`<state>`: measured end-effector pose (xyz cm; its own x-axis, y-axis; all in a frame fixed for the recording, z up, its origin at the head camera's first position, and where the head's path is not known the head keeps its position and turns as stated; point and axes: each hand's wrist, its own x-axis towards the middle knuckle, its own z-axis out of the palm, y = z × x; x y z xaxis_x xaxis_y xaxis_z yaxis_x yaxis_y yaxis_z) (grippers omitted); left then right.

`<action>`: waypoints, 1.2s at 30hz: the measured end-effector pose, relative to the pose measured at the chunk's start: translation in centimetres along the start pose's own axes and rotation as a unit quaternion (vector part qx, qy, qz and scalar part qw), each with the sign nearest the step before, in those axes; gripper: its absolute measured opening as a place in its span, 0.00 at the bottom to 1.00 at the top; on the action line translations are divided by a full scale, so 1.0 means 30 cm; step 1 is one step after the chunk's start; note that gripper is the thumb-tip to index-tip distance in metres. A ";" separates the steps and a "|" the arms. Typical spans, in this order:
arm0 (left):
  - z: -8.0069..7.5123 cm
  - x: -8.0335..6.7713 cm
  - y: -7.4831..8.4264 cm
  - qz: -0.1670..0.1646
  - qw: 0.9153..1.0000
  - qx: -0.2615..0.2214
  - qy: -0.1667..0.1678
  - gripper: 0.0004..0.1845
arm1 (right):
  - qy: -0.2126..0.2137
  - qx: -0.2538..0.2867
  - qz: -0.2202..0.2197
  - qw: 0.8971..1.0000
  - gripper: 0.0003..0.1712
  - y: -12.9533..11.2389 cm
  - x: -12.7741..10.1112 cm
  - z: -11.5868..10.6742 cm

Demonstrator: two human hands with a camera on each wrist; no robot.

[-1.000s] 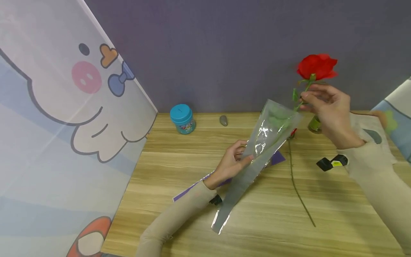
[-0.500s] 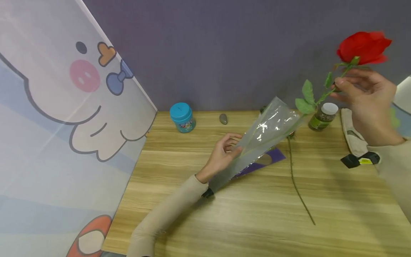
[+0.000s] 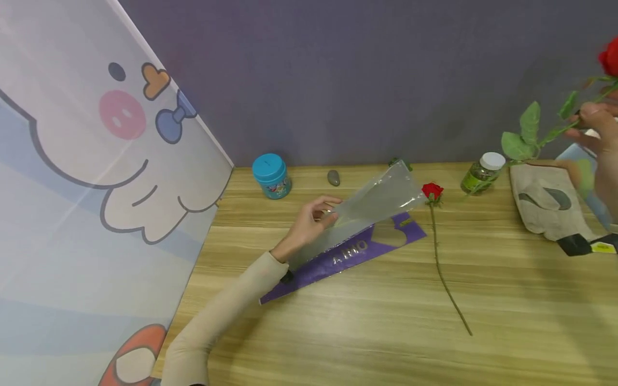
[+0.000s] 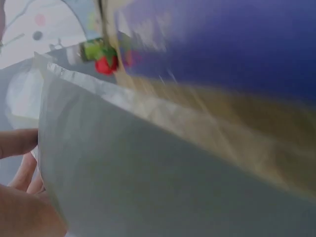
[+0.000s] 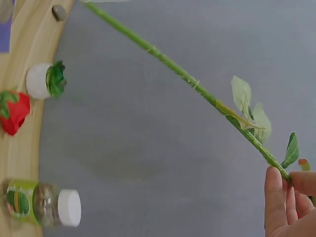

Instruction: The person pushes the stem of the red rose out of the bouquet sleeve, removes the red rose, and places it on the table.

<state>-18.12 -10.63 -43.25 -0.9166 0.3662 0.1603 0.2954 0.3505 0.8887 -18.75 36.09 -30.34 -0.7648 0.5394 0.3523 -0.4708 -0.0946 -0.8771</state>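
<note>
Our left hand [image 3: 309, 222] pinches the clear plastic sleeve [image 3: 372, 206] over the purple wrapper [image 3: 352, 252]; our right hand [image 3: 601, 120] grips the rose stem [image 5: 197, 86].

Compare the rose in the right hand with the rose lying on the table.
The held rose is off the table, pinched by the right hand; the table rose lies flat, untouched. The held rose shows broad leaves along its stem; the table rose's stem looks bare. Both have a red bloom on a long green stem.
</note>
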 end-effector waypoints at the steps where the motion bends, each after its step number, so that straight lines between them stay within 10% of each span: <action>1: -0.013 0.005 -0.010 0.000 1.000 0.006 -0.001 0.18 | 0.002 -0.022 -0.009 1.000 0.18 0.003 0.004 -0.012; 13: -0.121 0.046 -0.097 -0.011 0.992 0.069 -0.102 0.17 | -0.110 -0.084 0.028 0.990 0.24 0.058 -0.050 -0.171; 21: -0.129 0.066 -0.152 -0.046 0.986 0.088 -0.133 0.18 | -0.218 -0.297 0.056 0.928 0.21 0.075 -0.124 -0.206; 29: -0.128 0.078 -0.167 -0.065 0.979 0.139 -0.135 0.22 | -0.283 -0.390 0.131 0.867 0.13 0.160 -0.182 -0.230; 36: -0.119 0.079 -0.157 -0.092 0.972 0.168 -0.138 0.26 | -0.322 -0.340 0.193 0.862 0.13 0.254 -0.216 -0.263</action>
<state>-22.65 -14.49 -45.53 -0.8684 0.4725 -0.1502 0.2482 0.6765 0.6933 -13.91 38.48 -41.88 -0.9956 -0.0202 -0.0918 0.0717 0.4677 -0.8810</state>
